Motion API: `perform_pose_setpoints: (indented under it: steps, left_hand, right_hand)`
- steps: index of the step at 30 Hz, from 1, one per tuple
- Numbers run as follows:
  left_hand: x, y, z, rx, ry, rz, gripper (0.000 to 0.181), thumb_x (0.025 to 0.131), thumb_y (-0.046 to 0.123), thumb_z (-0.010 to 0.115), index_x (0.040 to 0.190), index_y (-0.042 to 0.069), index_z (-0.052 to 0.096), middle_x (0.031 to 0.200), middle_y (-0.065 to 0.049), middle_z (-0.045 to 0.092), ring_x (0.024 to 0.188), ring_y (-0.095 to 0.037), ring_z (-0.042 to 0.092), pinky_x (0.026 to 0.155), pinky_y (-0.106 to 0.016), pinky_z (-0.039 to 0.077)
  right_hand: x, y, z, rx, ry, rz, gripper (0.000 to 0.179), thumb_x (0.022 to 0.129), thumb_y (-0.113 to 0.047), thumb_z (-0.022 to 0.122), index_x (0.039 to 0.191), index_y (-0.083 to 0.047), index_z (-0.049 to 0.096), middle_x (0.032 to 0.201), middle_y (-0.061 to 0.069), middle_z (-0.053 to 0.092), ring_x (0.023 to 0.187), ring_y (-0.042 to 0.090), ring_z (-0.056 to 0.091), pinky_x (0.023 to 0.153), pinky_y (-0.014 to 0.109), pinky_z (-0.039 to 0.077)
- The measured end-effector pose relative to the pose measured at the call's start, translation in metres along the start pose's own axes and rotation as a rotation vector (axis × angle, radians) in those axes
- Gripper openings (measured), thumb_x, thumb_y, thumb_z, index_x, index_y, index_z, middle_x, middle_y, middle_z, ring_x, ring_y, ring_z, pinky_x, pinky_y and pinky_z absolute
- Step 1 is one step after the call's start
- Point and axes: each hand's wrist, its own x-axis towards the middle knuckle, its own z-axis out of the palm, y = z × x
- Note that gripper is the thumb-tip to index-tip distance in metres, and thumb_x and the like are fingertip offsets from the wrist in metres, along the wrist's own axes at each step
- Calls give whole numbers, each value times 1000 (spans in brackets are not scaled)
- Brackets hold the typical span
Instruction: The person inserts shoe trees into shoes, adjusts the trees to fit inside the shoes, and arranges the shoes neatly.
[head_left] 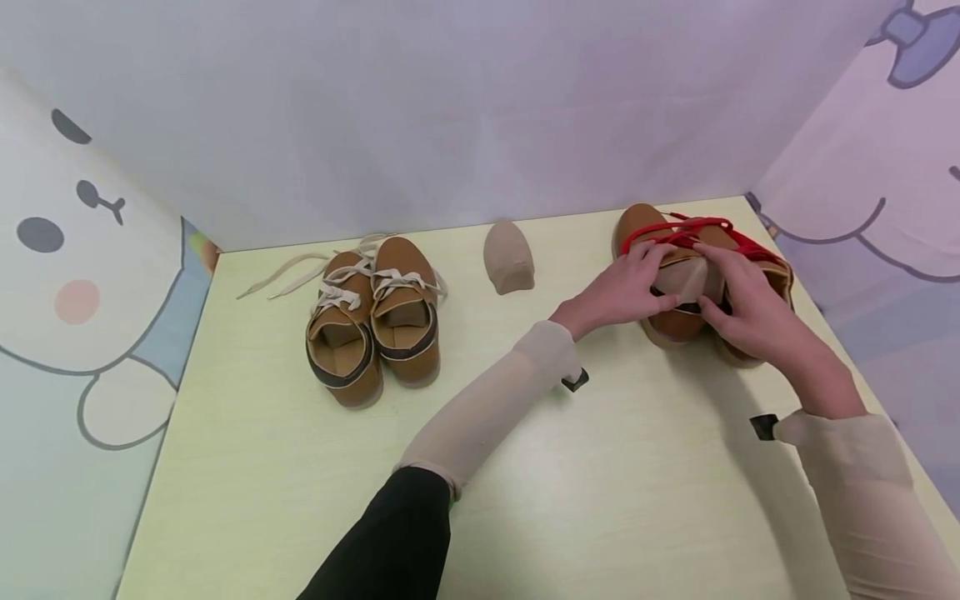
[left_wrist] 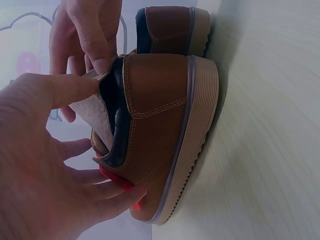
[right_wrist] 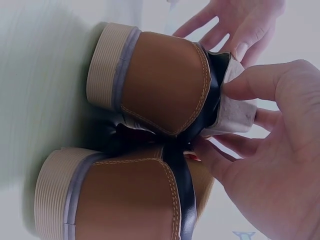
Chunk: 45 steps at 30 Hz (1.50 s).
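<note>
At the right of the table, a brown shoe with red laces (head_left: 678,327) stands beside its mate (head_left: 738,354). A beige shoe insert (head_left: 681,279) sits in the opening of the left one, its upper end above the dark collar (left_wrist: 117,120). My left hand (head_left: 626,283) holds that shoe, fingers at the laces and side, thumb against the insert at the collar. From the other side my right hand (head_left: 750,308) pinches the insert between thumb and fingers. The insert's lower part is hidden inside the shoe.
A second beige insert (head_left: 508,257) lies near the table's back edge. Left of it stand two brown shoes (head_left: 405,317) with loose cream laces (head_left: 300,265). A pale curtain (head_left: 450,125) hangs behind the table, and printed cloth (head_left: 82,275) flanks it.
</note>
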Motion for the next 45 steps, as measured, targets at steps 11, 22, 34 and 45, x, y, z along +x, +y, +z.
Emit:
perform_pose_setpoints:
  steps: [11,22,34,45]
  left_hand:
    - [1,-2,0,40,17,9,74,101,53,59,162,24,29,168,4,29,145,-13,45,119,-23,38]
    - [1,-3,2,50,43,4,73,102,49,60,162,23,28,164,3,33,139,-13,50,114,-23,43]
    - [0,1,0,45,31,14,71,102,48,60,162,23,29,164,2,33,141,-11,47,116,-22,40]
    - [1,0,3,-23,56,-5,75,99,63,58,159,26,33,163,3,35,142,-11,45,113,-24,45]
  right_hand:
    - [2,-2,4,-28,16,14,81,92,7,67,162,-5,27,156,36,34,141,59,31,111,80,29]
    - [7,-8,7,-53,41,59,80,92,5,69,161,-1,29,156,36,36,140,58,34,110,78,33]
    - [-13,-14,12,-96,81,115,90,94,-1,72,166,-6,18,159,35,31,143,56,34,106,78,37]
    - [-34,-22,24,-140,161,110,57,94,1,71,143,9,44,147,38,32,119,58,47,88,78,46]
